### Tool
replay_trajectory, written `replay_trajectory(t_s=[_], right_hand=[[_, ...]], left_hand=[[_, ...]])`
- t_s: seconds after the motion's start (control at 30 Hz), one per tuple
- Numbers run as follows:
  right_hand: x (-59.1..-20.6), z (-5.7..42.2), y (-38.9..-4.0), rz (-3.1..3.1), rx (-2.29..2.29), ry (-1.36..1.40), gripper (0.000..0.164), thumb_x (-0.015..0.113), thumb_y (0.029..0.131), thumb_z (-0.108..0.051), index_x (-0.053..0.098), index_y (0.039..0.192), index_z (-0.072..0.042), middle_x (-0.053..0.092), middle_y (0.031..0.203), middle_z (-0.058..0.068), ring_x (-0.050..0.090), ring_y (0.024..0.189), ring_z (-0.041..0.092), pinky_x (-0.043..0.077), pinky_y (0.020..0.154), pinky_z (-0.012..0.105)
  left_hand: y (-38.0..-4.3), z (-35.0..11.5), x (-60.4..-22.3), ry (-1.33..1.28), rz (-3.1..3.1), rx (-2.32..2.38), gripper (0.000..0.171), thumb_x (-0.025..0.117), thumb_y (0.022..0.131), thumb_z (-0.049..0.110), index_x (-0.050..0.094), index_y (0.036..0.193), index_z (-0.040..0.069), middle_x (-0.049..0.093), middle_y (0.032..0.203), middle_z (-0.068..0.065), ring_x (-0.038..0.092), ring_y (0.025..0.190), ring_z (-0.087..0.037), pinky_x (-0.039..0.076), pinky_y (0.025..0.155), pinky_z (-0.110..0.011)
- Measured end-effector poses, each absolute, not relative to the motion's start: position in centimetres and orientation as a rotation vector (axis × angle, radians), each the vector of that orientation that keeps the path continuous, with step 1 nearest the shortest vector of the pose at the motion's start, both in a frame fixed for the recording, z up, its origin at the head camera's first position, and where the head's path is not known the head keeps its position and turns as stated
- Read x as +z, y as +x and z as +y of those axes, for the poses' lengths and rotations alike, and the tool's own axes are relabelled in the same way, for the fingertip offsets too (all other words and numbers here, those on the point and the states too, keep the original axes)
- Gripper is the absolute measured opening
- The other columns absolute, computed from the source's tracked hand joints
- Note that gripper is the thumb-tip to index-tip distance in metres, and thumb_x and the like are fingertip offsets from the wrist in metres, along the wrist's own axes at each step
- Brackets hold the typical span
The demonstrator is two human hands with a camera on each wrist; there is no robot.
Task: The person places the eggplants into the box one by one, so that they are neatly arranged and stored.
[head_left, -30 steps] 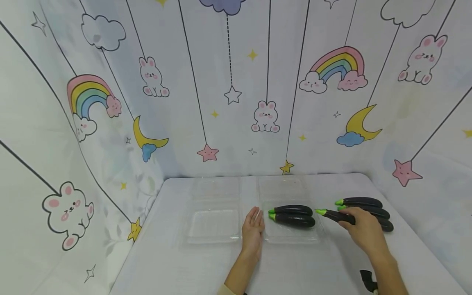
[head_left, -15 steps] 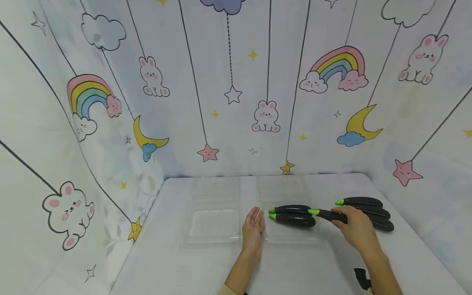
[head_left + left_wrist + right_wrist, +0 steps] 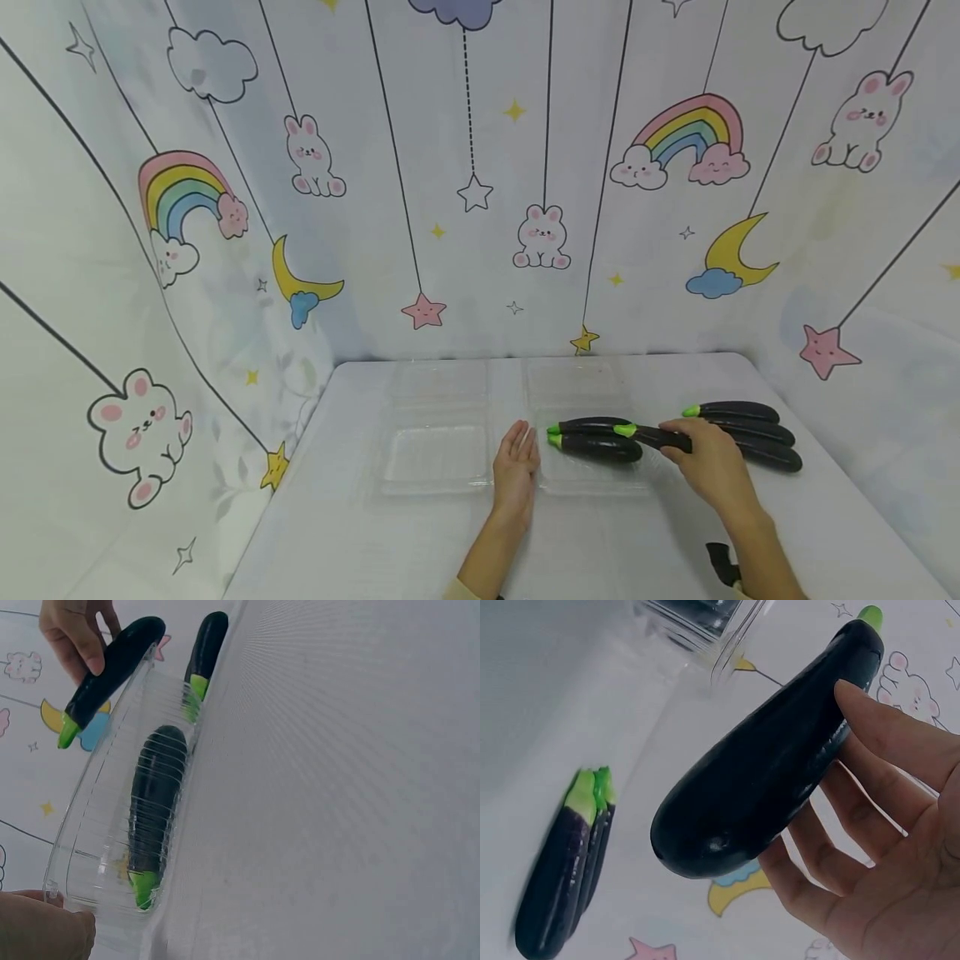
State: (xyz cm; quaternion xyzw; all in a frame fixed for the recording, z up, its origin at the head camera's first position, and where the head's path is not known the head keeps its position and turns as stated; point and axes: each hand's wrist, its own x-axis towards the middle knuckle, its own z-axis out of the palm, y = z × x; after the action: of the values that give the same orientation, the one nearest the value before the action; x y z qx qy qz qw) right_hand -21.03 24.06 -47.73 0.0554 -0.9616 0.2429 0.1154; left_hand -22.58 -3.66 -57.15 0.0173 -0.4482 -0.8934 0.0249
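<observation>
My right hand (image 3: 712, 468) grips a dark eggplant (image 3: 769, 761) with a bright green stem, thumb on one side and fingers on the other. It is held up above the right end of a clear plastic container (image 3: 592, 490), its stem pointing left. Inside that container two eggplants (image 3: 598, 448) lie side by side, green ends to the left. My left hand (image 3: 514, 479) stands with straight fingers at the container's left side; in the left wrist view the hand (image 3: 45, 926) touches the clear wall.
Three more eggplants (image 3: 742, 412) lie in a row on the right of the white table (image 3: 360, 542). A second clear container (image 3: 435, 490), its lid (image 3: 438, 379) folded back, sits left of my left hand. A patterned curtain (image 3: 375, 167) hangs behind.
My right hand has carried the eggplant leftward from beside the row, so its stem now overlaps the eggplants in the container. The left hand stays in place.
</observation>
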Motion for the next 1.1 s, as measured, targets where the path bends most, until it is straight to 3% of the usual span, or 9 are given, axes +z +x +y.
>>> replay_trajectory(t_s=[1.1], right_hand=[[-48.5,21.5,-22.0,-2.818,0.736,0.229,0.036,0.082,0.087,-0.006,0.074,0.122,0.0,0.07,0.125,0.025,0.063,0.117,0.049,0.051,0.096,0.065]], left_hand=[[-22.6,-3.7,-57.2,0.057,-1.386,-2.763,0.066,0.04,0.096,-0.022,0.024,0.159,-0.01,0.022,0.166,-0.03,0.024,0.155,-0.042,0.025,0.127,-0.044]])
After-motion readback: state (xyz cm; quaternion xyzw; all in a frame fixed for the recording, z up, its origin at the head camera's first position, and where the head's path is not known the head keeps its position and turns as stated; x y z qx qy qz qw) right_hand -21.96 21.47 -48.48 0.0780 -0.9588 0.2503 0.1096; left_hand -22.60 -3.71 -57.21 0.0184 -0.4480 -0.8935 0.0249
